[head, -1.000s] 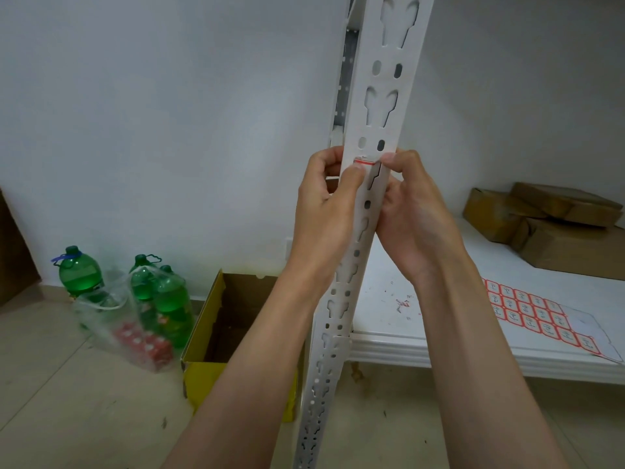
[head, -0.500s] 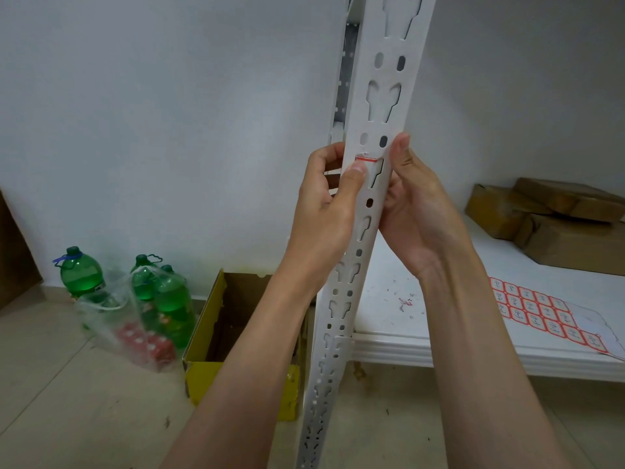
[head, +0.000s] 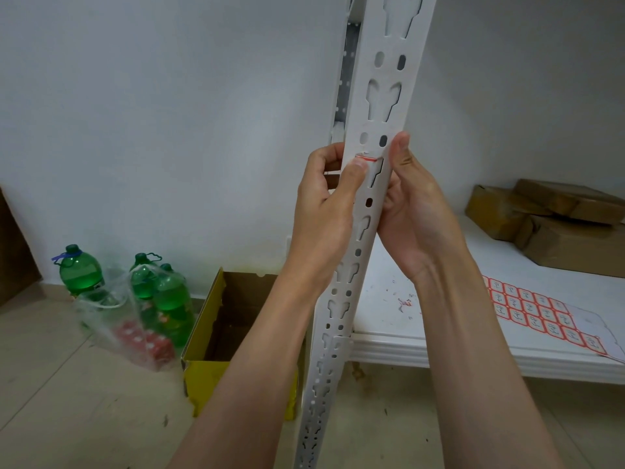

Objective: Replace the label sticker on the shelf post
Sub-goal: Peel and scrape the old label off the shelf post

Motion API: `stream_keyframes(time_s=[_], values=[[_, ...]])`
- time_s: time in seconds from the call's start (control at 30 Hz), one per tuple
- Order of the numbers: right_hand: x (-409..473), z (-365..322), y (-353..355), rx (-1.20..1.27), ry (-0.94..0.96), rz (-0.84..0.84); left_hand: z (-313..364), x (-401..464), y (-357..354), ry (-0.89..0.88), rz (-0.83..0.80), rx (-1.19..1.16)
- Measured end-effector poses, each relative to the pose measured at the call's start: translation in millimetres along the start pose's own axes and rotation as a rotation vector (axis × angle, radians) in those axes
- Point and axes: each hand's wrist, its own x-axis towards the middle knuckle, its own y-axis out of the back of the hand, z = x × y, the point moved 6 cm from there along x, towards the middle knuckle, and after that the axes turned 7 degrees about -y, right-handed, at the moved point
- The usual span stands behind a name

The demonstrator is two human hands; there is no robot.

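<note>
A: Head view. White shelf post [head: 378, 184] runs up the middle, slotted along its face. Where is the sticker?

B: On the post face at about mid-height. A small label sticker [head: 366, 159] with a red edge, mostly hidden under a thumb.

A: Left hand?

B: Left hand [head: 326, 211] wraps the post's left edge, fingers curled behind it, thumb tip pressed on the sticker. Pinching the post, with the sticker under the thumb.

A: Right hand?

B: Right hand [head: 414, 211] sits against the post's right edge, thumb pointing up along the edge, just beside the sticker. Fingers go behind the post; cannot tell whether they grip it.

A: Surroundings?

B: White shelf [head: 473, 353] to the right of the post, low. On it a sheet of red-bordered stickers [head: 537, 311] near the front edge, small scraps [head: 404, 302] close to the post, brown parcels [head: 554, 221] at the back. On the floor to the left: an open yellow box [head: 206, 370] beside the post, green bottles [head: 159, 299] and a clear plastic bag [head: 115, 319] with something red inside.
</note>
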Motion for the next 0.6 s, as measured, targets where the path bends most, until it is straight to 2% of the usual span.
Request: stream_keyframes(time_s=[0.47,0.6], values=[[-2.7,0.2,-4.9,-0.035,0.002,-0.012,0.3,2.9,7.4,0.028,-0.014,-0.104],[-2.0,0.7,-2.8,-0.052,0.012,-0.002,5.8,9.1,13.9,0.032,-0.049,-0.028]])
